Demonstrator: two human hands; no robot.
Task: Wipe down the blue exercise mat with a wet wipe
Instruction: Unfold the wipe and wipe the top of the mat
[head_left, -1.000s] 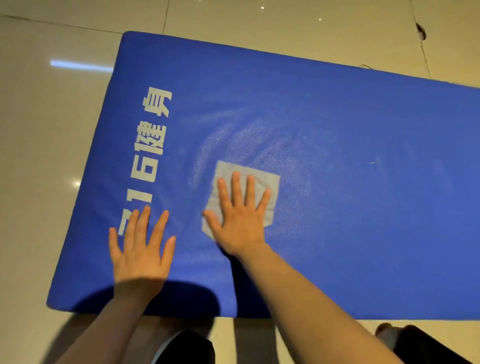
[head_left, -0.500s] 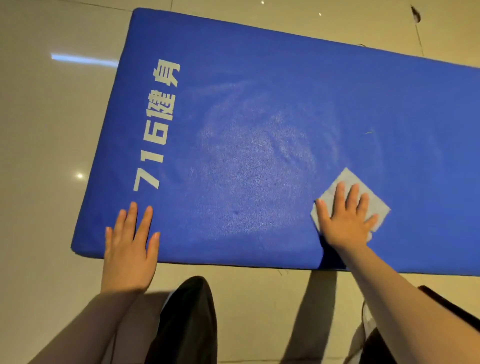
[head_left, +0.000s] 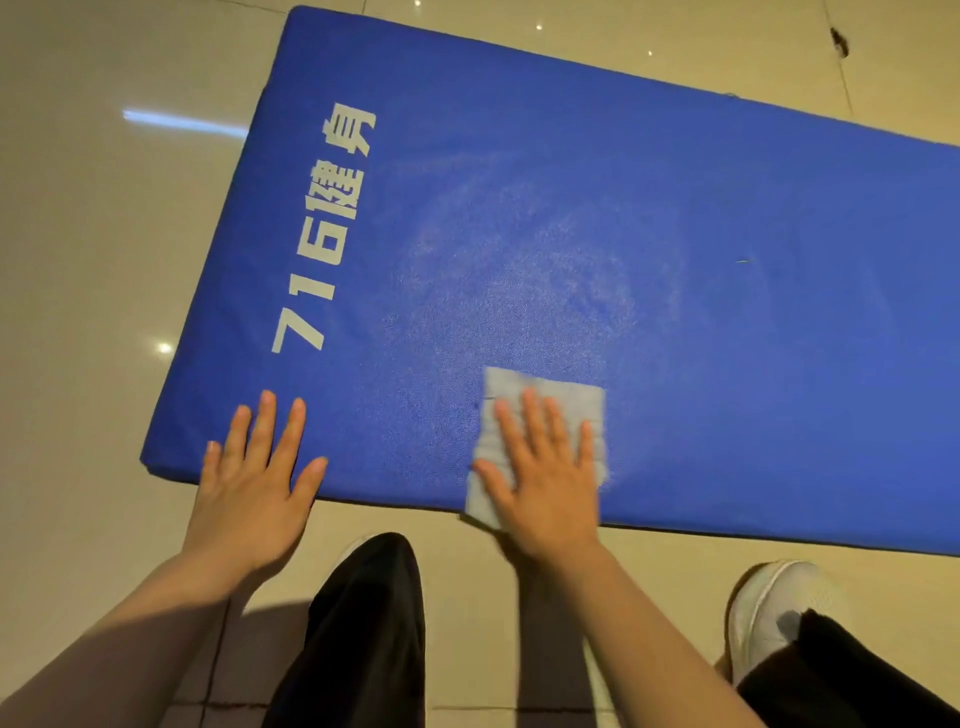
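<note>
Wet wipe (head_left: 566, 400): thin, limp, bunches easily | right hand (head_left: 545, 483) flat on it, fingers straight | left hand (head_left: 254, 483) flat, bracing blue mat (head_left: 675, 234) near edge | mat padded, textured; press, no grasp needed.

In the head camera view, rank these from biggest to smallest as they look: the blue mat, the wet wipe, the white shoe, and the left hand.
1. blue mat: by far the largest.
2. left hand, wet wipe and white shoe: these look alike; the right hand covers part of the wipe, a trouser leg hides part of the shoe, so no ranking.
</note>
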